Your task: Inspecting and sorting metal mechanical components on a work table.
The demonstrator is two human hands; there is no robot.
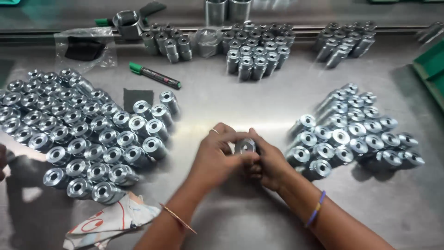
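Observation:
Both my hands meet at the middle of a steel table (240,92) around one shiny round metal bushing (245,146) with a centre hole. My left hand (217,155) wraps it from the left, a ring on one finger and a thin bangle at the wrist. My right hand (268,162) grips it from the right and below, with a blue and yellow band on that wrist. A large cluster of the same metal bushings (78,129) stands upright to my left. A smaller cluster (351,129) stands to my right, close to my right hand.
Further groups of metal parts (256,48) line the back edge, with a clamp-like tool (129,21) and a plastic bag (83,46). A green-capped marker (155,75) and a dark pad (136,97) lie behind the left cluster. A printed cloth (111,220) lies front left; a green tray (432,69) sits at right.

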